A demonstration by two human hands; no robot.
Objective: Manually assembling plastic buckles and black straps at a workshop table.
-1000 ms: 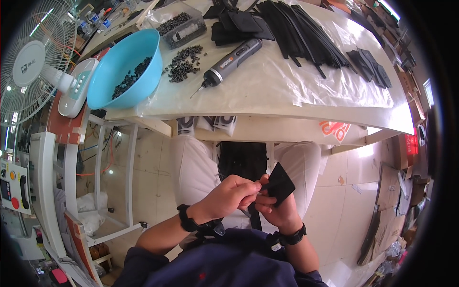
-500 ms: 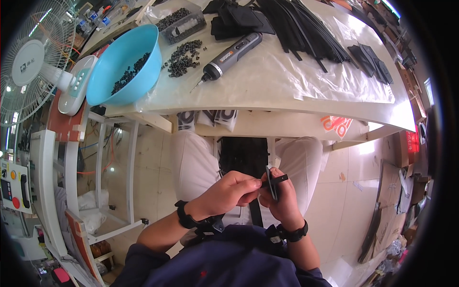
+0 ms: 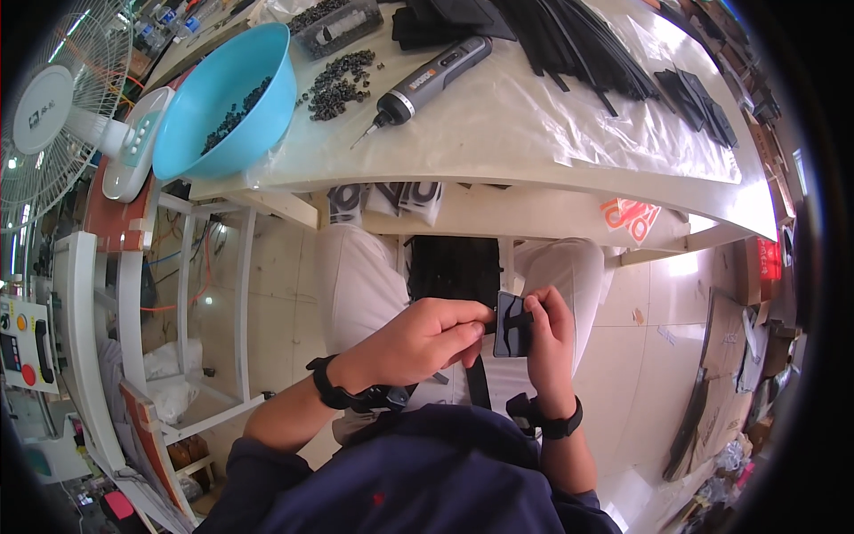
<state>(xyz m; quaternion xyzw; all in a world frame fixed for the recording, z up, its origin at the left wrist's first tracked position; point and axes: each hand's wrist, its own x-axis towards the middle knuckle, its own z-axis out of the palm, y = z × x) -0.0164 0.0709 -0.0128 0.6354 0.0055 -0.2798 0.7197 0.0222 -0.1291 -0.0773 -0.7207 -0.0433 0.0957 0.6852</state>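
Above my lap, my right hand grips a flat black rectangular piece by its right side, thumb on top. A narrow black strap lies across the face of this piece. My left hand pinches with thumb and forefinger at the piece's left edge, where the strap's end seems to be; the fingers partly hide it. Both wrists wear black bands. On the table beyond, a grey and black cordless screwdriver rests with its bit toward me, beside a pile of small black parts.
A blue basin with small black parts stands at the table's left, next to a white fan. Black straps and black flat pieces lie on plastic sheeting. The table's front edge runs just beyond my knees.
The black piece has turned from edge-on to show its broad face. My right hand has shifted to its right side, and both hands have moved slightly away from me.
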